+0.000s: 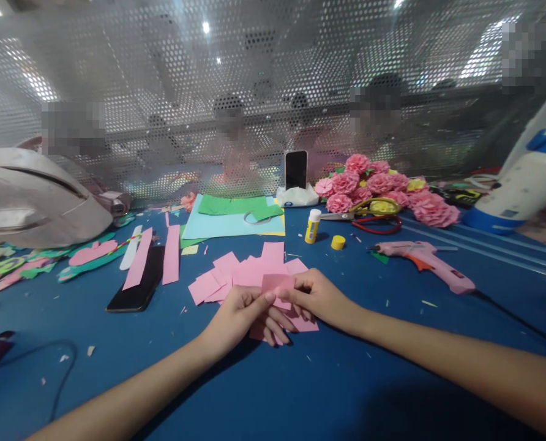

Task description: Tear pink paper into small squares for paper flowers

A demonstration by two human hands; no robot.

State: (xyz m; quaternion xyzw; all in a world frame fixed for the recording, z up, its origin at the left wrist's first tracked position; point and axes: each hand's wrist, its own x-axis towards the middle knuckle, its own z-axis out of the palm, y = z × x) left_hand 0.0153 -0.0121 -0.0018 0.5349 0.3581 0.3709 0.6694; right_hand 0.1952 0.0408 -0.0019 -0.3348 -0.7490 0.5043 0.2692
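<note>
Between both my hands is a small pink paper square (276,283), raised just over a pile of loose pink paper squares (248,269) on the blue table. My left hand (250,315) pinches the square's lower left edge between thumb and forefinger, its other fingers extended underneath. On the opposite side, my right hand (316,295) grips the square with thumb and forefinger. Part of the pile is hidden behind my hands. Two longer pink paper strips lie to the left, one strip (139,258) across a black phone (139,288) and another strip (171,254) beside it.
An uncapped glue stick (313,226) stands behind my hands, its yellow cap (338,242) nearby. Scissors (369,211) lie by pink paper flowers (360,184). To the right rests a pink glue gun (426,263) with a cable. A white bag (38,196) sits at left, before a perforated screen (172,73).
</note>
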